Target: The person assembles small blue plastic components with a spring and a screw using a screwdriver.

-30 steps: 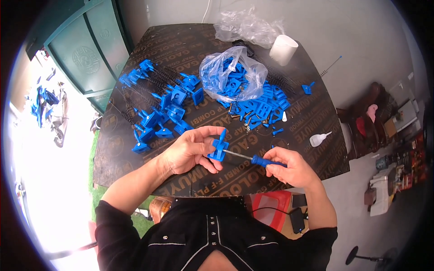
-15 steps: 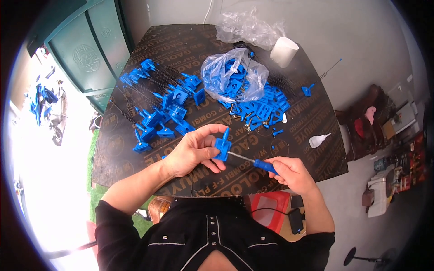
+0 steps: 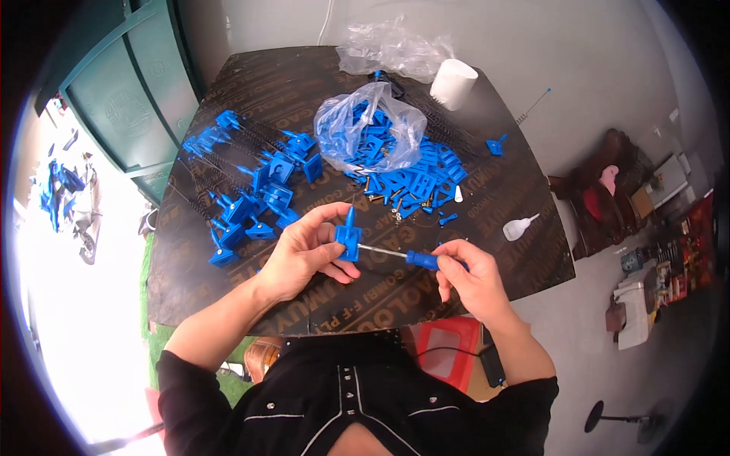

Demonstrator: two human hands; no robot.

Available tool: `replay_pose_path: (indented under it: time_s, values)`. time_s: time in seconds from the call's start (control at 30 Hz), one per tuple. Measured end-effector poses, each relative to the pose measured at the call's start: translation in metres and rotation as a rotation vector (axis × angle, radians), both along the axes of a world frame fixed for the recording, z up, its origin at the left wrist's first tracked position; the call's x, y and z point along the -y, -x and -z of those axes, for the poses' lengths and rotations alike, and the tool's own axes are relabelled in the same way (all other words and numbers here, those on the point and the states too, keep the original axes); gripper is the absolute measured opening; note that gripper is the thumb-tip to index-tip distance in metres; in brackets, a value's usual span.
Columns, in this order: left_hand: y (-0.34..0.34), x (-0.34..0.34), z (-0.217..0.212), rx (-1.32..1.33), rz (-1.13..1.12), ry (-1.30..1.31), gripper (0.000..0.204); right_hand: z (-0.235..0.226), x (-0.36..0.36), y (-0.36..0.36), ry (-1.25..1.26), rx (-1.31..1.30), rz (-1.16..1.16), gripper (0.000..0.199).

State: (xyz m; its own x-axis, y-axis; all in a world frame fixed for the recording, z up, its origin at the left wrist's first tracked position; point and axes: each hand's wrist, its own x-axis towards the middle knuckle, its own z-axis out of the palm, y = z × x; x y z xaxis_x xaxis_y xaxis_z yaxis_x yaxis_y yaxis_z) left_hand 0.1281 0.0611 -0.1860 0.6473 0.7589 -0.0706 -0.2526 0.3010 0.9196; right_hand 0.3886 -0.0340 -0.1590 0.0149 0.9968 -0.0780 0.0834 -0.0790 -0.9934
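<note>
My left hand (image 3: 300, 254) is closed on a small blue plastic bracket (image 3: 347, 239) with a pointed blue stem at its top. From the right, a screwdriver (image 3: 420, 260) with a blue handle and metal shaft meets the side of the bracket. My right hand (image 3: 473, 277) pinches the handle's end between thumb and fingers. Whether a screw sits under the tip is too small to tell. Left of my left hand lies a group of similar blue brackets (image 3: 270, 182), several joined to dark coiled springs (image 3: 258, 137).
Beyond my hands, a clear plastic bag (image 3: 328, 137) spills blue parts (image 3: 426, 178) and small screws onto the dark table (image 3: 502, 258). A white squeeze bottle (image 3: 518, 228) lies on the right. A white cup (image 3: 454, 83) and crumpled plastic (image 3: 391, 49) are at the back.
The view has shifted slightly, so the table contents appear further left. My right fingers have loosened and changed their hold on the screwdriver handle. The bracket stays in my left hand.
</note>
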Motion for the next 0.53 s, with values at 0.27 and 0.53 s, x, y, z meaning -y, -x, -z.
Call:
replay_pose_path:
  time_s: [0.27, 0.53]
  values:
    - [0.000, -0.002, 0.001, 0.008, -0.033, 0.002, 0.053, 0.005, -0.014, 0.003, -0.231, 0.414, 0.095, 0.017]
    - [0.004, -0.006, 0.001, 0.032, -0.030, -0.017, 0.054, 0.018, -0.027, 0.001, -0.296, 0.107, 0.095, 0.040]
